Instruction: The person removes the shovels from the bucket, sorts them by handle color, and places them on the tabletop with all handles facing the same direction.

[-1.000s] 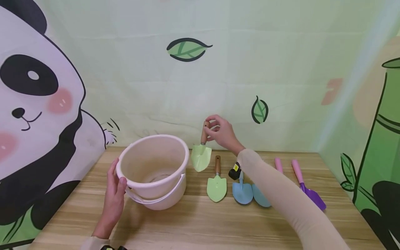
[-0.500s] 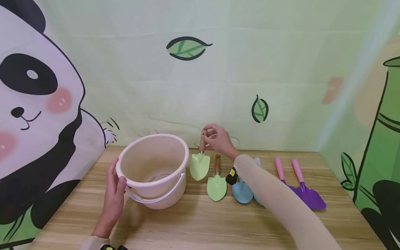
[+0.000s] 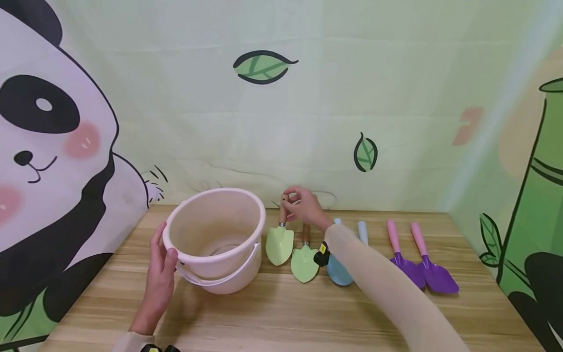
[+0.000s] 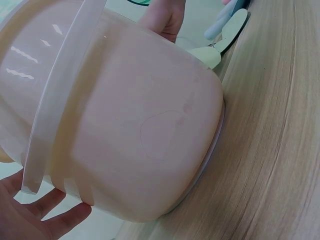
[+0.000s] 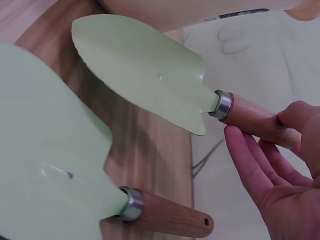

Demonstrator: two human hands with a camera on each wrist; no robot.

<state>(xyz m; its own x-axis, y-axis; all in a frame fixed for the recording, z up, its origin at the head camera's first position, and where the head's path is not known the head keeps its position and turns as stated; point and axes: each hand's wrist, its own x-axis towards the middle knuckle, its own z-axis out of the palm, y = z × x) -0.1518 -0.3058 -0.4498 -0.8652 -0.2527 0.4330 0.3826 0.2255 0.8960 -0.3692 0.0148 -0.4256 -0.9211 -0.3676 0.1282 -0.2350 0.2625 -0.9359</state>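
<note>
My right hand (image 3: pixel 307 208) pinches the wooden handle of a pale green trowel (image 3: pixel 280 247) between thumb and fingers. The trowel's blade points down towards me, close over the table between the bucket and a matching green trowel (image 3: pixel 304 266). That second trowel lies with its handle partly behind my right hand. In the right wrist view, the held blade (image 5: pixel 140 70) spans the gap beside the bucket. A pale pink bucket (image 3: pixel 235 281) stands upright, its handle hanging down in front. My left hand (image 3: pixel 159 278) rests against its left side, fingers extended just under the rim.
A blue trowel (image 3: pixel 338 274) lies right of the green pair, partly under my right sleeve; another light blue handle (image 3: pixel 362 232) shows beside it. Further right are two purple trowels (image 3: pixel 441 279) with pink handles. A printed panda backdrop (image 3: pixel 308 98) closes off the table's rear edge.
My right hand has lowered the green trowel towards the table and slightly left. As the sleeve shifted, more of the purple trowels and blue handles came into sight. The left hand and bucket stayed put.
</note>
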